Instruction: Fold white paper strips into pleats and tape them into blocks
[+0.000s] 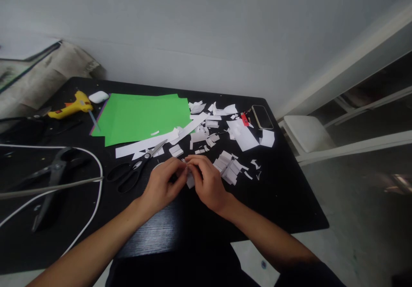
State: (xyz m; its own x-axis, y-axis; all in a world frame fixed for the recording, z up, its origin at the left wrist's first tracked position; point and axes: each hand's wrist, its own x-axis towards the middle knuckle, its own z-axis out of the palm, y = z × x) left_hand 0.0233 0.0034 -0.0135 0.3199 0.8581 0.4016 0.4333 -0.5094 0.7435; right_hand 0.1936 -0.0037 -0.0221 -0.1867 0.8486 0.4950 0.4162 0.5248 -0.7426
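Observation:
My left hand [166, 181] and my right hand [207, 181] meet over the front middle of the black table, fingertips pinched together. Between them is a small piece of white paper [190, 180], mostly covered by my fingers. Just right of my right hand lies a pile of folded white paper pieces [229, 166]. Black-handled scissors [139, 169] rest left of my left hand, blades partly over a long white paper strip [135, 148]. Behind my hands, several cut paper scraps [200, 137] are scattered.
Green sheets [144, 117] lie at the back. At left are a yellow glue gun [75, 105], a white cable [100, 192] and a dark tool [54, 179]. A phone [262, 117] and a red item [245, 119] are at back right. A white stool [307, 133] stands beyond the table.

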